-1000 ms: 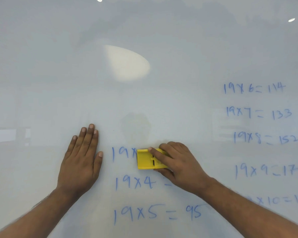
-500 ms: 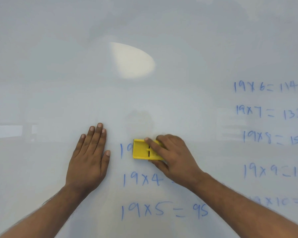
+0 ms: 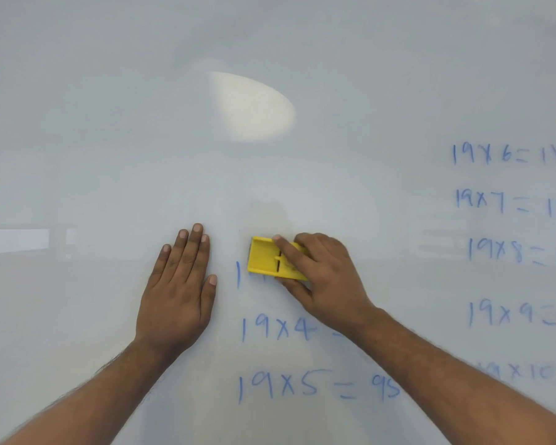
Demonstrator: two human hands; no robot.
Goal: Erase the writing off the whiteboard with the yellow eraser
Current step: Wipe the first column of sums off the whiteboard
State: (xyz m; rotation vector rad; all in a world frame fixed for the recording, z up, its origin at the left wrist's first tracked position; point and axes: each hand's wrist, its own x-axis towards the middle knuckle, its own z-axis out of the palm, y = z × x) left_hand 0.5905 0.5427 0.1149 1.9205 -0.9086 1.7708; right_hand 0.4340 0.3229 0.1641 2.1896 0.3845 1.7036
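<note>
Right hand (image 3: 326,277) grips the eraser (image 3: 265,260), pressed flat on the board (image 3: 109,123), long axis across. Just left of it sits a leftover stroke (image 3: 238,275), the closest ink. Left hand (image 3: 177,290) lies flat and spread, beyond that stroke. Below: 19x4 (image 3: 278,329) and 19x5 (image 3: 318,385); more sums (image 3: 507,200) well right.

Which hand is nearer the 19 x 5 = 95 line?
Right. The right hand, holding the yellow eraser, is above the 19 x 5 = 95 line; the left hand lies flat farther up-left.
</note>
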